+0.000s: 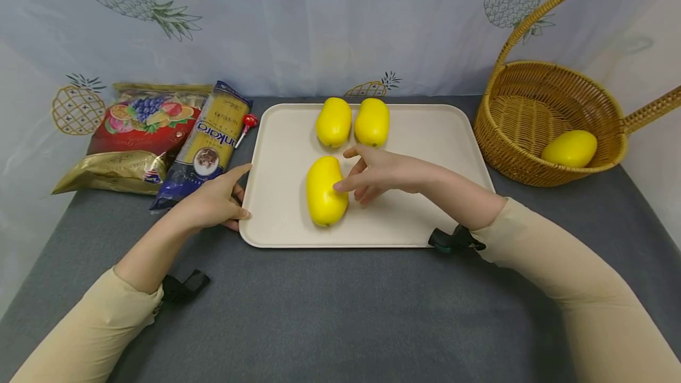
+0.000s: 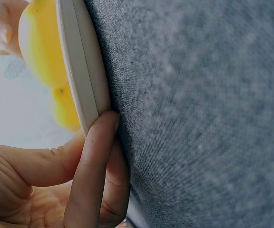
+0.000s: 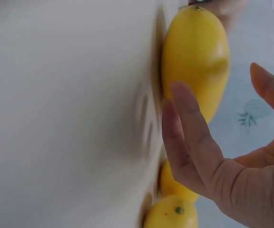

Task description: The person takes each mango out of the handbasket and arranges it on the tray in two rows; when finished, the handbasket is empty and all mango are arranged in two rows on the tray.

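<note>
Three yellow mango-like fruits lie on the cream tray [image 1: 404, 223], one near its middle [image 1: 323, 194] and two at its back edge [image 1: 333, 123] [image 1: 372, 123]. My right hand [image 1: 388, 173] is just right of the middle fruit, its fingers spread and holding nothing; in the right wrist view the fingers of the hand [image 3: 232, 175] overlap the fruit [image 3: 196, 52], and contact cannot be told. At the tray's left edge my left hand [image 1: 213, 200] rests its fingertips against the rim. The left wrist view shows fingers [image 2: 92, 161] on the tray's outer side [image 2: 87, 61].
A wicker basket [image 1: 495, 135] with one yellow fruit [image 1: 570, 149] inside stands at the back right, its tall handle arching up. Back left lie a red and gold bag [image 1: 143, 135], a blue and yellow packet [image 1: 204, 140] and a red lollipop [image 1: 249, 121]. A pineapple-print curtain [image 1: 298, 28] hangs behind.
</note>
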Demonstrator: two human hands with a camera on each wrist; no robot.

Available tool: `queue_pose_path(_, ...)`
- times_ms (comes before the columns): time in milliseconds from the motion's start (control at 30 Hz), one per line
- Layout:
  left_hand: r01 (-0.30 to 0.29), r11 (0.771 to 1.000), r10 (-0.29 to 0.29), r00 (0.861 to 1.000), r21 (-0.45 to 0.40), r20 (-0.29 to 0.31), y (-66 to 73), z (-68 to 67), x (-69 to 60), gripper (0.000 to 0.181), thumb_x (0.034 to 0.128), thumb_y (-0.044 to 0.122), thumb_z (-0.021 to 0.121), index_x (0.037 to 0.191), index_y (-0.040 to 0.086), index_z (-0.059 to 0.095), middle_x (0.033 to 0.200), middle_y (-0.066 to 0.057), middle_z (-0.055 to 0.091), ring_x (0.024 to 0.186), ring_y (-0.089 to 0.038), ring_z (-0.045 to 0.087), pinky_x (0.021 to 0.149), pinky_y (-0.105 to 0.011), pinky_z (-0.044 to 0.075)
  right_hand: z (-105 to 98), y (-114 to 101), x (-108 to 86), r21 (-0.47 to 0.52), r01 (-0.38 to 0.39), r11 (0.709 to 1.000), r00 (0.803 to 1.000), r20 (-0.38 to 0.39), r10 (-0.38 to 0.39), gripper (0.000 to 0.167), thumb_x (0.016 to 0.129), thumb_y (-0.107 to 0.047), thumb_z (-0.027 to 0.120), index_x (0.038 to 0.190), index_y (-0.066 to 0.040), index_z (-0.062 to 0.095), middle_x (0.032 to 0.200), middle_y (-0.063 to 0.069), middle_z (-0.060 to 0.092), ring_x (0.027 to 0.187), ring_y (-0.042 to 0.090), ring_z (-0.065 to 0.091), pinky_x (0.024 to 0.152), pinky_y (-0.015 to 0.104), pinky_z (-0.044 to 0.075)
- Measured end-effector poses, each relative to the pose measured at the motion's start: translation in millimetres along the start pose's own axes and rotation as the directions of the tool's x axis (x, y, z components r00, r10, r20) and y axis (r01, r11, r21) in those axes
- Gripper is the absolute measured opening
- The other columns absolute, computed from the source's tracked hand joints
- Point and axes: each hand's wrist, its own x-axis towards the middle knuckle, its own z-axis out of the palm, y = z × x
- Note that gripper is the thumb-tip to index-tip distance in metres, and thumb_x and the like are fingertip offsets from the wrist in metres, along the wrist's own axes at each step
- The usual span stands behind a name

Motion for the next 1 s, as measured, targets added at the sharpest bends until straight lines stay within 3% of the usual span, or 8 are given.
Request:
queue_pose_path(367, -0.001, 1.000, 0.001, 1.000, 0.008, 0.002, -0.9, -0.3, 0.1, 0.099, 0.0875, -0.003, 0.068, 0.159, 0.005, 0.001, 0.111, -0.024, 0.048, 0.079, -0.018, 0.063, 0.062, -0.031, 0.062, -24, -3, -23.6, 0.029, 0.081, 0.996, 0.996, -0.038, -0.080, 0.077, 0.094, -0.030, 0.065, 0.155, -0.010, 0.022, 0.137, 0.017, 0.041, 0.123, 0.035, 0.054, 0.095, 0.044, 0.058)
queue_pose_path(700, -0.004, 1.000, 0.004, 1.000, 0.000, -0.001, -1.4, 0.7, 0.3, 0.099, 0.0871, -0.004, 0.068, 0.159, 0.005, 0.001, 0.110, -0.024, 0.048, 0.078, -0.017, 0.063, 0.062, -0.032, 0.062, -47, -9, -47.5, -0.003, 0.135, 0.991, 0.983, -0.122, -0.134, 0.067, 0.096, -0.028, 0.062, 0.151, -0.008, 0.029, 0.134, 0.017, 0.042, 0.121, 0.037, 0.055, 0.097, 0.047, 0.057)
queue_pose_path(1000, -0.001, 1.000, 0.001, 1.000, 0.002, -0.003, -2.5, 0.4, 1.5, 0.100, 0.0869, -0.004, 0.069, 0.159, 0.005, 0.001, 0.110, -0.024, 0.048, 0.078, -0.017, 0.063, 0.062, -0.032, 0.062, -73, -15, -71.9, -0.040, 0.152, 0.988, 0.969, -0.193, -0.157, 0.065, 0.098, -0.035, 0.059, 0.152, -0.011, 0.031, 0.139, 0.015, 0.044, 0.115, 0.026, 0.056, 0.097, 0.041, 0.058)
